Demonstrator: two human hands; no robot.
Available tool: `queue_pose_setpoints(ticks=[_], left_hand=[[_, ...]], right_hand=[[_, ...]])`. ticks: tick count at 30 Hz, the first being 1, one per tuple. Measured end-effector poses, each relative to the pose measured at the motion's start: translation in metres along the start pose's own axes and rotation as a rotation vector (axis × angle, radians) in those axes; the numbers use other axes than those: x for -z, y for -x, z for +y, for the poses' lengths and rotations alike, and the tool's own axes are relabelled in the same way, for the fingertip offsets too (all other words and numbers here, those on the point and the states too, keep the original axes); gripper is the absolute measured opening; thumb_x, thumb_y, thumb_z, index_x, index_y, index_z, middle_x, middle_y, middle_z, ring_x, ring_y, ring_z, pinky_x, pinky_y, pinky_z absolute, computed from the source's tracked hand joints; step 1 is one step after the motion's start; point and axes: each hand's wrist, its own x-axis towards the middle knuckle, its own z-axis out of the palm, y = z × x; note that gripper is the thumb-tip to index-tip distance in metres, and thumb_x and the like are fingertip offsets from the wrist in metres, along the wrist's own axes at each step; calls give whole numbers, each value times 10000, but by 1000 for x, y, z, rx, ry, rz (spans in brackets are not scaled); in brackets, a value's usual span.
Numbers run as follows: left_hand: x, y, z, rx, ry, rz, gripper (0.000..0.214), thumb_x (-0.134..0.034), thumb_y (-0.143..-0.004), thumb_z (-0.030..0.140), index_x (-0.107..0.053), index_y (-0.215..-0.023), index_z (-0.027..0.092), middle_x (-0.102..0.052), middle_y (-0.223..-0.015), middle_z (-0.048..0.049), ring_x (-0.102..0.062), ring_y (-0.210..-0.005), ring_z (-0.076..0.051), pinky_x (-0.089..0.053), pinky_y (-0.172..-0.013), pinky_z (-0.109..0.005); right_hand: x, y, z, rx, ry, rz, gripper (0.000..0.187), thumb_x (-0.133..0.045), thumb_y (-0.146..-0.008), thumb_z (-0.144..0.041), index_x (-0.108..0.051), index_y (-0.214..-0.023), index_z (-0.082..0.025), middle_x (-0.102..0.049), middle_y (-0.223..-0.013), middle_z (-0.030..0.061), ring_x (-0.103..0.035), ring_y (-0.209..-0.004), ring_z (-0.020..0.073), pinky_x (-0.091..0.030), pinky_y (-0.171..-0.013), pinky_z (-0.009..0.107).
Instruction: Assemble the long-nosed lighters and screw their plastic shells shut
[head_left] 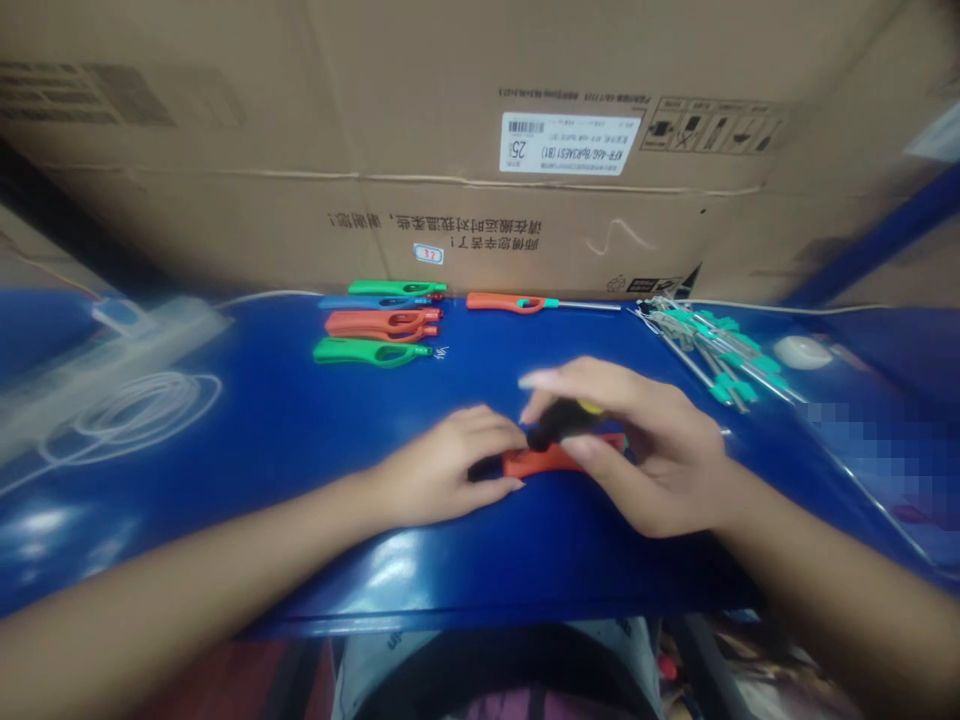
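Note:
An orange lighter handle [540, 459] lies on the blue table in front of me, and part of a teal collar shows at its right end. My left hand [457, 460] grips its left end between thumb and fingers. Over its right half, my right hand [652, 440] is closed round a short black tool with a yellow part [566, 420]. The tool is blurred and partly covered by the fingers, so its tip and exact kind cannot be made out. It appears just above or against the orange handle.
Green, blue and orange lighter handles [382, 322] lie at the back left. An orange lighter with a metal tube [517, 302] rests by the cardboard [420, 120]. Metal tubes with teal collars [720, 350] are piled right, near a white round object [802, 351]. A white cable [157, 405] coils left.

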Motion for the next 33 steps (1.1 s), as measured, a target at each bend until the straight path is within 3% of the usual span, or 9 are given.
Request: queue_pose_setpoints(ticks=[4, 9, 14, 16, 19, 21, 25, 30, 33], left_hand=[[0, 0, -1, -11, 29, -7, 234, -632, -945, 274, -656, -1167, 203, -699, -1153, -76, -621, -1068, -218, -476, -989, -397], [-1, 1, -2, -4, 9, -4, 283, -638, -947, 294, -649, -1209, 188, -695, -1172, -97, -613, -1109, -243, -463, -1006, -417], [-1, 1, -1, -14, 8, -3, 301, -640, -950, 298, -644, -1234, 198, -700, -1152, -87, -622, -1075, -229, -471, -990, -400], [0, 0, -1, -8, 15, -9, 294, -639, -951, 293, -640, -1228, 193, -699, -1157, -83, -617, -1082, -224, -468, -994, -394], [0, 1, -1, 1, 1, -7, 296, -647, -943, 286, -638, -1214, 165, -698, -1153, -93, -612, -1091, -232, -464, -996, -397], [0, 1, -1, 0, -3, -4, 303, -650, -942, 289, -638, -1218, 163, -698, -1146, -94, -613, -1082, -233, -467, -992, -399], [-1, 1, -1, -15, 21, 3, 289, -645, -948, 292, -643, -1218, 188, -701, -1145, -87, -623, -1064, -226, -476, -989, -397], [-1, 1, -1, 11, 1, -8, 298, -632, -952, 294, -646, -1233, 195, -693, -1208, -93, -604, -1162, -252, -466, -1023, -417], [-1, 1, -1, -2, -4, -6, 308, -639, -950, 300, -648, -1241, 199, -695, -1211, -93, -609, -1159, -251, -460, -1032, -424]], right_hand=[[0, -1, 0, 111, 281, 95, 450, -729, -884, -319, -597, -1311, -265, -710, -816, 11, -661, -694, 158, -541, -610, 258], [-1, -2, 0, -87, -52, -37, 493, -428, -1032, -234, -388, -1523, -270, -705, -1177, 78, -701, -920, 172, -594, -763, 316], [1, -2, 4, 28, 129, 86, 383, -676, -930, -285, -614, -1307, -258, -740, -954, 45, -688, -784, 174, -577, -694, 289], [3, -1, 5, 17, 115, 46, 393, -582, -987, -331, -569, -1372, -254, -740, -1030, 61, -688, -763, 164, -578, -682, 284], [4, 0, 4, -134, -144, -92, 465, -385, -1056, -262, -390, -1521, -260, -690, -1237, 83, -691, -729, 124, -590, -670, 274], [3, 0, 3, -152, -151, -80, 466, -467, -1029, -240, -431, -1493, -267, -700, -1232, 73, -704, -754, 128, -594, -686, 272], [1, 0, 2, -20, 138, 85, 421, -677, -926, -268, -606, -1340, -295, -766, -1077, 34, -732, -810, 169, -593, -722, 268], [1, 0, 3, -159, -321, -75, 445, -381, -1063, -260, -429, -1505, -285, -684, -1290, 74, -687, -632, 92, -592, -600, 251], [0, 0, 2, -139, -247, 26, 384, -564, -995, -250, -583, -1377, -277, -753, -1106, 41, -684, -617, 104, -587, -570, 237]])
